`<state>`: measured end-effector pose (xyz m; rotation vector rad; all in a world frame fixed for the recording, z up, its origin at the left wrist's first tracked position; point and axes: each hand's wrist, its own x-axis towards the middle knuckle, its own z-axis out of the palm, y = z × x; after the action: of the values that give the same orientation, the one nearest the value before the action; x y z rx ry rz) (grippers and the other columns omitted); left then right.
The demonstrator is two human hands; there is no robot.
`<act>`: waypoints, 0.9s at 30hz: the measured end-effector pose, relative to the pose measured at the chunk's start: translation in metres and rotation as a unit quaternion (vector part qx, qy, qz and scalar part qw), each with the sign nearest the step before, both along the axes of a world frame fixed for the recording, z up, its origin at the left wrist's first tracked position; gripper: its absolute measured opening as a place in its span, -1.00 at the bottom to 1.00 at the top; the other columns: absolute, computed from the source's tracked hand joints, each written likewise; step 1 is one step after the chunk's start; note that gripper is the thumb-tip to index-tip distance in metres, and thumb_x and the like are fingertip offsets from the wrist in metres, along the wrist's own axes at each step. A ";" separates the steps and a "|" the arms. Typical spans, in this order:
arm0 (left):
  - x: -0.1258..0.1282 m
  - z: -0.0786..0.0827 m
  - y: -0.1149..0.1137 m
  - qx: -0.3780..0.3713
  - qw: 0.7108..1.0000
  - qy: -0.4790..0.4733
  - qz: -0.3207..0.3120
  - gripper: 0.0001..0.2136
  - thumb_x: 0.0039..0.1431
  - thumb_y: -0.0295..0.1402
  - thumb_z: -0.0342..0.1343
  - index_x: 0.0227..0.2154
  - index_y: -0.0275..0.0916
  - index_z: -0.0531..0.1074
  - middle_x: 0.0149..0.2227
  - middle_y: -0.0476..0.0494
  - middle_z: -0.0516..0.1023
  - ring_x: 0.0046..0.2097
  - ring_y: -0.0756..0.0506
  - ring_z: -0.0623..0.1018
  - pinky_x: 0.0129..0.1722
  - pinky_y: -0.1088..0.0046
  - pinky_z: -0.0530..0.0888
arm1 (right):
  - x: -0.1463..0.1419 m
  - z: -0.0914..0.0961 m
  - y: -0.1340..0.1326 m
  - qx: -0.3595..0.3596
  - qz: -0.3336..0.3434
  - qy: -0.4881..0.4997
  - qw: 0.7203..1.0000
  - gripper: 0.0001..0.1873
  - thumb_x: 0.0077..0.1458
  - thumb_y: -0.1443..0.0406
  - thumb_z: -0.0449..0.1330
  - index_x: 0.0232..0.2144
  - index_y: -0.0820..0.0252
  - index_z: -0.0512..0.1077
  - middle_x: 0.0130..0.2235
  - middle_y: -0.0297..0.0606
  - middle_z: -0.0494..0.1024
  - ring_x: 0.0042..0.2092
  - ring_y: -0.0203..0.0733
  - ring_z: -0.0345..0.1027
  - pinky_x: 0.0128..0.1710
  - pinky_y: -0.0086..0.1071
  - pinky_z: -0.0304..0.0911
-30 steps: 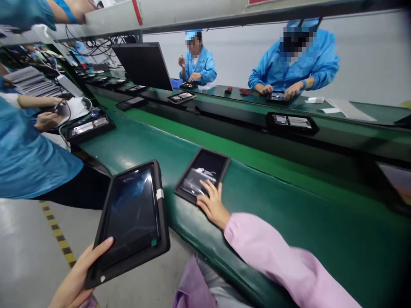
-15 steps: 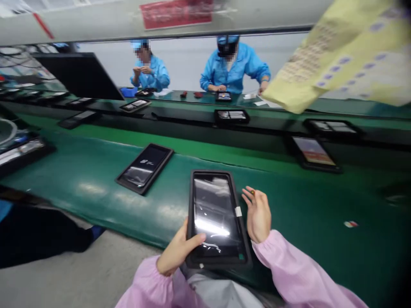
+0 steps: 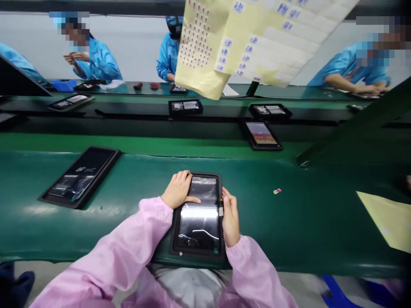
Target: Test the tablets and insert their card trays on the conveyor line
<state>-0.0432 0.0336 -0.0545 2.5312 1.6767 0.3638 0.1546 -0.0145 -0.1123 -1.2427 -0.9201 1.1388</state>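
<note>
A tablet in a black tray-like frame (image 3: 201,233) lies on the green work surface in front of me, its glossy screen face up. My left hand (image 3: 176,190) grips its upper left edge, fingers over the rim and thumb flat on the screen. At the right edge, beside a small white tab (image 3: 221,211), is my right hand (image 3: 231,216). Its fingers are pinched on a small coloured piece (image 3: 221,199), yellow and dark, against the frame's side; the fingertips are partly hidden.
A second framed tablet (image 3: 81,177) lies to the left. A small red, yellow and white sticker (image 3: 277,191) is to the right. Framed devices (image 3: 185,107) sit on the line beyond. Yellow paper sheets (image 3: 205,51) hang above, near a slanted green post (image 3: 353,119). Several co-workers in blue sit opposite.
My left hand has moved from the tablet's lower left side to its upper left. My right hand has come in to the right edge. The tablet lies flatter, and the view has swung right.
</note>
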 end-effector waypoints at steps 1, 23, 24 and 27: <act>0.001 -0.001 0.008 -0.009 1.000 0.019 -0.015 -0.21 0.00 0.24 0.03 0.03 -0.45 0.32 0.04 -0.51 0.34 0.03 -0.37 0.35 0.01 0.09 0.28 | 0.000 0.001 0.000 0.000 0.004 -0.006 1.000 -0.62 0.21 -0.05 0.01 -0.21 0.10 0.32 0.26 -0.14 0.27 0.26 -0.13 0.14 0.26 -0.08 -0.02; 0.007 0.068 -0.021 0.026 0.984 -0.156 0.084 -0.18 -0.45 -0.02 0.46 -0.19 -0.16 0.06 -0.27 0.02 0.27 -0.35 -0.07 0.49 -0.34 0.42 0.42 | 0.000 0.040 -0.031 0.228 0.024 -0.213 0.950 -0.92 0.29 0.30 -0.03 -0.25 0.09 0.26 0.26 -0.03 0.26 0.14 -0.08 0.36 0.02 -0.19 0.31; 0.007 0.070 -0.021 0.036 0.984 -0.152 0.081 -0.18 -0.45 -0.03 0.46 -0.19 -0.16 0.05 -0.27 0.03 0.26 -0.36 -0.06 0.48 -0.35 0.44 0.42 | 0.002 0.042 -0.028 0.249 0.023 -0.253 0.935 -0.93 0.27 0.32 -0.01 -0.24 0.10 0.27 0.25 0.00 0.28 0.12 -0.07 0.39 -0.01 -0.22 0.34; 0.010 0.078 -0.020 0.082 0.983 -0.147 0.078 -0.19 -0.43 -0.06 0.47 -0.19 -0.15 0.03 -0.26 0.03 0.25 -0.35 -0.05 0.48 -0.37 0.46 0.42 | 0.010 0.052 -0.018 0.308 0.013 -0.310 0.899 -0.92 0.25 0.36 0.01 -0.21 0.12 0.26 0.20 0.07 0.33 0.09 -0.06 0.42 -0.06 -0.24 0.38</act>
<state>-0.0335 0.0134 0.0237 2.3091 1.7931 0.8752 0.1643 -0.0326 -0.0598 -1.0548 -1.6275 0.3768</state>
